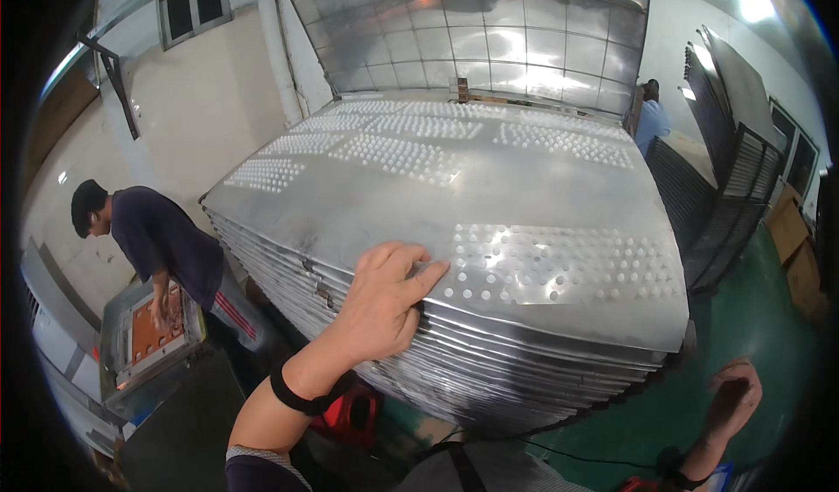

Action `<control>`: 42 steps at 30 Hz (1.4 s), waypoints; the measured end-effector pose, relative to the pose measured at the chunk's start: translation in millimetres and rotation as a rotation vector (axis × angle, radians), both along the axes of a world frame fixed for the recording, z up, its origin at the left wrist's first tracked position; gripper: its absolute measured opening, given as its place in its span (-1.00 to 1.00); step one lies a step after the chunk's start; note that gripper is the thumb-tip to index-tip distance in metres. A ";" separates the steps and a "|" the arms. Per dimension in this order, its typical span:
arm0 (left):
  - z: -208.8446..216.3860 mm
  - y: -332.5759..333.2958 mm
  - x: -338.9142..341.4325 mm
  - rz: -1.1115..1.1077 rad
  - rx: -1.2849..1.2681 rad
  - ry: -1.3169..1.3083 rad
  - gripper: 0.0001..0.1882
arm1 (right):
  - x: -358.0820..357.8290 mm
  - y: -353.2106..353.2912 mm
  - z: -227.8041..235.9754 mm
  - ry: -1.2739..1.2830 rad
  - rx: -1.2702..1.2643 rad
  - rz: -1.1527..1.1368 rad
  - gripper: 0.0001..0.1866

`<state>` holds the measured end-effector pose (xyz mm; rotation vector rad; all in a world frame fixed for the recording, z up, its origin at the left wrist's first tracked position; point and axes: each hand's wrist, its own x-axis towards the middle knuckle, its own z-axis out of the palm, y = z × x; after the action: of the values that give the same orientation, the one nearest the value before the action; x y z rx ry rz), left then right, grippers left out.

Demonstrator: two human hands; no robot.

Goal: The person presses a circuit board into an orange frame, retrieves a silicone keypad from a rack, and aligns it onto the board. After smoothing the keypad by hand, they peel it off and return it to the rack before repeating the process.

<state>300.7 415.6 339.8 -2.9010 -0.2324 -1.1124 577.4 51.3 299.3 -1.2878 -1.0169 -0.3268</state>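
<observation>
My left hand [384,298] rests at the near edge of the topmost metal sheet [350,208], its fingers bent. One fingertip reaches the side of a block of small pale discs [559,265] set out in rows. Whatever is in the fingers is too hidden to make out. The sheet tops a tall stack of thin metal sheets [516,361]. More blocks of pale discs [393,155] cover its far part. My right hand [734,396] hangs off to the right, apart from the stack, with curled fingers; its palm is hidden.
A shiny gridded metal panel [481,29] rises behind the stack. At left a co-worker [166,230] leans over an orange board in a frame [157,335]. Another person [651,121] stands far right, near dark racks [725,186]. Red objects [350,413] lie below; a cable crosses the green floor.
</observation>
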 end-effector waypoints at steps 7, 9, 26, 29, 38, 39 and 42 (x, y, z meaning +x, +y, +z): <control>-6.2 3.2 -1.3 -0.057 0.005 -0.024 -0.41 | -30.5 17.4 -17.7 0.056 -0.001 0.134 -0.38; -8.9 -3.0 -8.1 -0.094 -0.010 -0.039 -0.42 | -56.5 28.6 -22.6 0.131 0.080 0.277 -0.51; -1.3 -58.5 -9.2 -0.001 -1.713 -0.446 -0.67 | -100.0 131.1 -84.0 0.535 -0.578 1.171 -0.70; 0.1 -59.3 -3.8 0.008 -1.709 -0.421 -0.69 | -101.8 138.7 -88.6 0.654 -0.559 1.237 -0.65; 3.4 -56.0 2.1 -0.046 -1.644 -0.470 -0.78 | -104.6 181.3 -103.1 0.908 -0.480 1.435 -0.39; 6.7 -58.3 -0.4 -0.056 -1.650 -0.460 -0.78 | -108.8 186.0 -101.0 0.912 -0.476 1.422 -0.39; 14.7 -60.9 -18.5 -0.059 -1.587 -0.495 -0.80 | -120.9 202.4 -83.2 0.987 -0.390 1.494 -0.28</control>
<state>282.1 354.7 354.5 -3.4982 -1.7537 -2.4552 456.5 253.7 216.0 -0.5361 -0.8869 1.5436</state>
